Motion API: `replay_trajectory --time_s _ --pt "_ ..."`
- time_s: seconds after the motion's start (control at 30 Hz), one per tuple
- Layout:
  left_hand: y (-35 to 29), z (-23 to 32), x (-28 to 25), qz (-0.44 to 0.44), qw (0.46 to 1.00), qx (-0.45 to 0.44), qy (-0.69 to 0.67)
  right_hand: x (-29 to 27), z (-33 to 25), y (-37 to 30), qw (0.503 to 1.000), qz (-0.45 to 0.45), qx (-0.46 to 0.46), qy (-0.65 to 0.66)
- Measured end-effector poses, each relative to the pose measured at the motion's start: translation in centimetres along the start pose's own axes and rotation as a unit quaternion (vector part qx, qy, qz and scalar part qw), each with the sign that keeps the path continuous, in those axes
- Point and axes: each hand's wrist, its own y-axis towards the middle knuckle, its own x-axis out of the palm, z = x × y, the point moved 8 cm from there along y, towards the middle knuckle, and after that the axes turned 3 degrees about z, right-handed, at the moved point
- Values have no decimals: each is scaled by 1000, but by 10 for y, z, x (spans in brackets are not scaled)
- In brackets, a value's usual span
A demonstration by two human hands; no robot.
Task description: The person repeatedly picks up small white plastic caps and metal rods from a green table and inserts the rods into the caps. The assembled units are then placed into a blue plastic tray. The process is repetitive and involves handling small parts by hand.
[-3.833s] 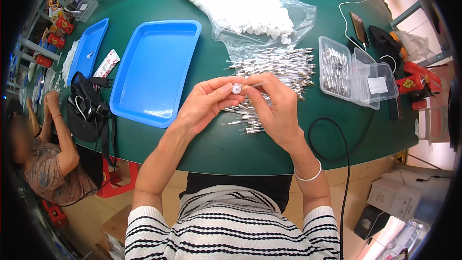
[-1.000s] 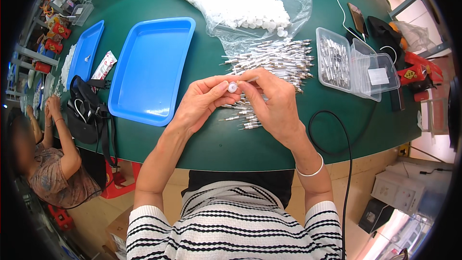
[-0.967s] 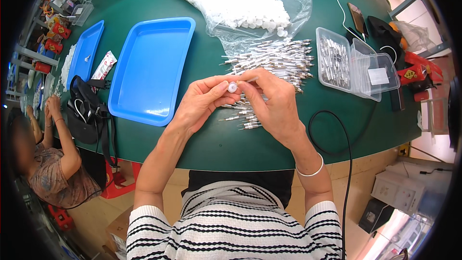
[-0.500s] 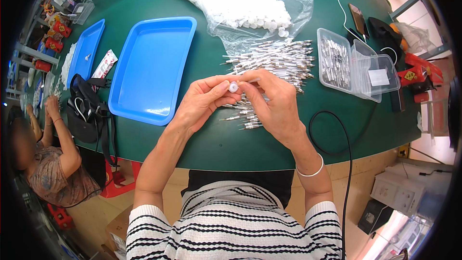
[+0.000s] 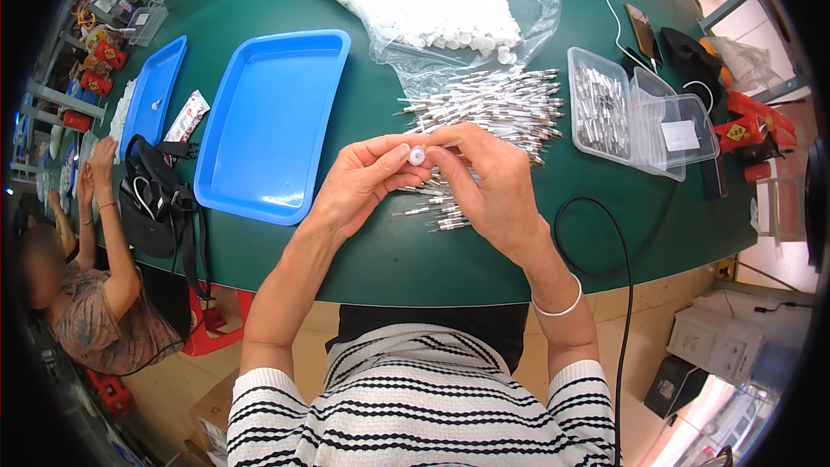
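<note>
1. Pinching the cap (image 5: 417, 156) between thumb and fingertips is done by the left hand (image 5: 359, 180), at the centre of the frame; the cap is small, white and round, its face turned toward the camera.
2. A thin piece (image 5: 454, 143) is pinched by the right hand (image 5: 494, 180), just beside the cap, with one end projecting above the thumb. Whether cap and piece touch cannot be told.
3. For steadiness, the cap would best be gripped lightly by its rim, with its face left uncovered.
4. The thin piece should probably be pinched close to the end nearest the cap, since so slender a part may slip or bend.
5. Beyond the hands, a pile (image 5: 506, 112) of slim rods is spread on the green bench (image 5: 389, 272); its upper edge is met by a clear bag (image 5: 536, 22) of white pieces at the top centre.
6. At left of centre a blue tray (image 5: 268, 121) is set, with a black pouch (image 5: 149, 207) farther left.
7. At the right of the frame, more rods are held in a clear box (image 5: 599, 112); a phone (image 5: 642, 32) is placed above.
8. At the left edge another person (image 5: 99, 316) is seated, near a red stool (image 5: 206, 342); a tan floor (image 5: 194, 380) is seen below.
</note>
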Motion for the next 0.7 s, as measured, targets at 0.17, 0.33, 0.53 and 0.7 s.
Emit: replay_trajectory --time_s 0.17,0.33,0.53,0.7 --pt "0 0 0 -6 1000 -1 -5 0 2 -1 1000 5 -1 -2" --pt "-2 1 2 -5 1000 -2 1 0 1 -1 1000 3 0 3" --pt "-2 4 3 4 999 20 42 1 1 0 1000 2 -5 -1" --pt "-3 5 3 8 997 36 64 1 0 0 1000 -12 -9 -16"
